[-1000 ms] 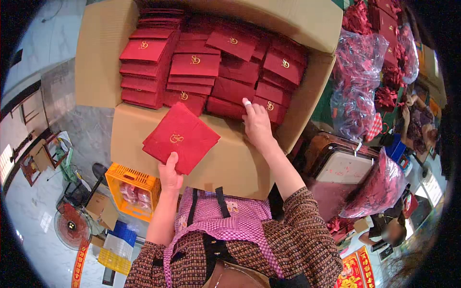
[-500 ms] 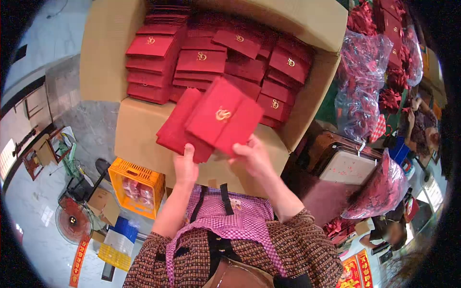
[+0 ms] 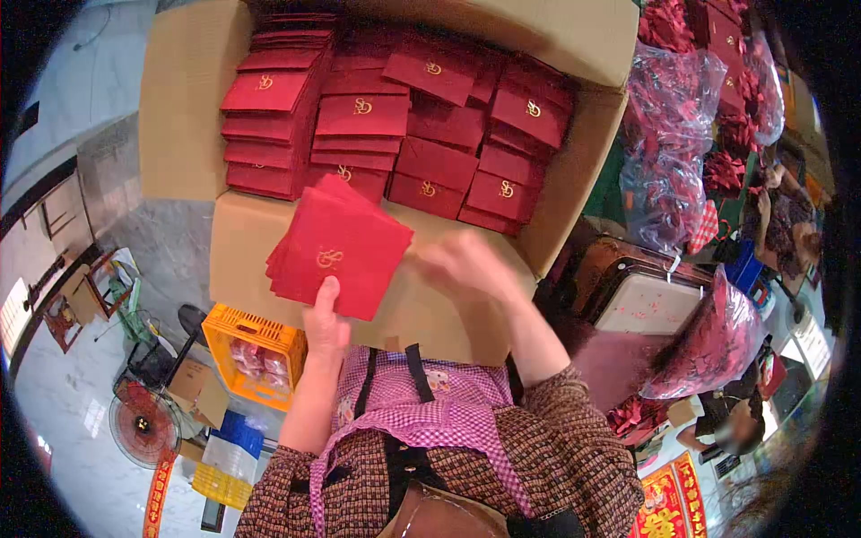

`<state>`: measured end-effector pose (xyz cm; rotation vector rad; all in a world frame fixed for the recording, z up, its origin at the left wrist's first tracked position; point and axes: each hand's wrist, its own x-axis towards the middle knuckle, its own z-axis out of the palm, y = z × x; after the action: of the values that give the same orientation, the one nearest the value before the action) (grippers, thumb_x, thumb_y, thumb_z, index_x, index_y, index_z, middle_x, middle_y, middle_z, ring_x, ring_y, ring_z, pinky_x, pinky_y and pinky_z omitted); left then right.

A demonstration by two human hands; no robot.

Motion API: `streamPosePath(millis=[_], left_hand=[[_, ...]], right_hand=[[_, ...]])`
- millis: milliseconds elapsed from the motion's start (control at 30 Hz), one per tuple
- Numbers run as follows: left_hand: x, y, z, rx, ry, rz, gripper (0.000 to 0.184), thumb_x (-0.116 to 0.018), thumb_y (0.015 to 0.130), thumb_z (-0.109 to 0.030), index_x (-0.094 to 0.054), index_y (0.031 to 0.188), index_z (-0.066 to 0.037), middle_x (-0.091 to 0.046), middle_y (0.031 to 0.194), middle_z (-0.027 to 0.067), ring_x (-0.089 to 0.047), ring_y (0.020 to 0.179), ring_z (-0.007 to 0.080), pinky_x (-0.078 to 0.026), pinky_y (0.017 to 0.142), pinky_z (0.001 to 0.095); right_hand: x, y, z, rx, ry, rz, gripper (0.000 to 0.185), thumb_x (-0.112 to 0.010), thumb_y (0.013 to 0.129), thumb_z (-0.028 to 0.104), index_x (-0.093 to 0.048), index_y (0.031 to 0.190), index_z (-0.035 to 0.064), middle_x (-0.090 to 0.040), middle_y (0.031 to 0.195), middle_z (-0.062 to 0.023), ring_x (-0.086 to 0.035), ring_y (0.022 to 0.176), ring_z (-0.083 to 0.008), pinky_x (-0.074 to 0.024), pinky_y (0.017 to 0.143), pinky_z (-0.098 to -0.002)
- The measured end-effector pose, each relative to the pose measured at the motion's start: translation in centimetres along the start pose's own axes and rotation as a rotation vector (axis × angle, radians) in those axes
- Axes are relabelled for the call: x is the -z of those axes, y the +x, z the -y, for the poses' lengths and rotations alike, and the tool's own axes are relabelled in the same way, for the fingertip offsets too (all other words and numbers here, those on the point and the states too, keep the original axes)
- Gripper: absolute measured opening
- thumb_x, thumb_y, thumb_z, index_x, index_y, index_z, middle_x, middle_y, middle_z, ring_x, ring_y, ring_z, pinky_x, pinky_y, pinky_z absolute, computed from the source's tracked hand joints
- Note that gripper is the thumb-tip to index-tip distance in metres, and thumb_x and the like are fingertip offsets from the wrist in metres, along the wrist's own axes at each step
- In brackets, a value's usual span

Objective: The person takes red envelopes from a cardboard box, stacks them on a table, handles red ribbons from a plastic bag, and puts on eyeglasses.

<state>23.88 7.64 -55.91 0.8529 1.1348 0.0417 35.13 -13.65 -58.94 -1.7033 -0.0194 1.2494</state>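
My left hand [image 3: 328,325] grips a small fanned stack of flat red pouches [image 3: 345,238] from below, thumb on top beside a gold monogram. To the right of the stack is my right hand [image 3: 471,267], smeared by motion, with no pouch visible in it; its fingers are too blurred to read. Beyond both hands stands an open cardboard box [image 3: 256,235] with its near flap folded down toward me. Rows of similar red pouches [image 3: 361,115] with gold monograms fill it, some leaning over others.
An orange crate [image 3: 260,394] with wrapped packs sits at lower left, near a fan [image 3: 143,423]. On the right are plastic bags of red goods [image 3: 668,134], a tray-like case [image 3: 646,300] and another filled bag [image 3: 708,345]. Other people are at the far right.
The top pouch, held between both hands before, now lies on the stack in my left hand. My right hand has come away from it. The stack has shifted left and slightly down.
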Motion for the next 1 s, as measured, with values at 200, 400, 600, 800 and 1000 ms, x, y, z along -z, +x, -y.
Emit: streamPosePath(millis=[200,400,600,800,1000], left_hand=[[1.9,0.6,-0.3,-0.024,0.050,0.062,0.056,-0.068,0.080,-0.012,-0.042,0.129,-0.004,-0.051,0.122,0.0066,-0.051,0.111,0.0218,-0.042,0.097,0.0383],[3.1,0.9,0.2,-0.009,0.029,0.072,0.059,-0.069,0.078,-0.013,-0.041,0.130,-0.006,-0.049,0.125,0.0052,-0.048,0.114,0.0214,-0.040,0.099,0.0375],[3.0,1.0,0.0,-0.030,0.036,0.046,0.059,-0.069,0.079,-0.014,-0.041,0.130,-0.007,-0.048,0.126,0.0044,-0.047,0.115,0.0212,-0.039,0.099,0.0374],[2.5,1.0,0.0,-0.033,0.046,0.045,0.060,-0.070,0.078,-0.014,-0.042,0.130,-0.007,-0.049,0.126,0.0042,-0.047,0.116,0.0209,-0.039,0.100,0.0376],[2.3,0.9,0.2,-0.007,0.033,0.058,0.060,-0.071,0.077,-0.013,-0.042,0.130,-0.008,-0.049,0.125,0.0046,-0.048,0.115,0.0209,-0.039,0.099,0.0380]], right_hand=[[4.8,9.6,-6.5,0.187,-0.800,-0.734,0.052,-0.067,0.074,0.009,-0.045,0.120,-0.0001,-0.055,0.107,-0.0193,-0.054,0.093,-0.0369,-0.0450,0.079,-0.0437],[2.5,6.9,-6.7,0.330,-0.667,-0.761,0.040,-0.069,0.070,0.005,-0.052,0.107,0.0051,-0.057,0.089,-0.0153,-0.054,0.085,-0.0338,-0.0418,0.074,-0.0428],[-0.1,3.1,-6.0,0.415,-0.470,-0.533,0.019,-0.065,0.071,0.003,-0.058,0.087,0.0083,-0.057,0.083,-0.0089,-0.055,0.084,-0.0288,-0.0404,0.072,-0.0393],[2.9,7.2,-6.9,0.411,-0.589,-0.678,0.017,-0.067,0.068,0.006,-0.062,0.084,0.0066,-0.059,0.100,-0.0147,-0.055,0.091,-0.0343,-0.0444,0.078,-0.0448],[4.7,9.1,-7.4,0.337,-0.696,-0.651,0.021,-0.070,0.067,0.010,-0.061,0.085,0.0062,-0.056,0.107,-0.0168,-0.054,0.094,-0.0354,-0.0441,0.078,-0.0454]])
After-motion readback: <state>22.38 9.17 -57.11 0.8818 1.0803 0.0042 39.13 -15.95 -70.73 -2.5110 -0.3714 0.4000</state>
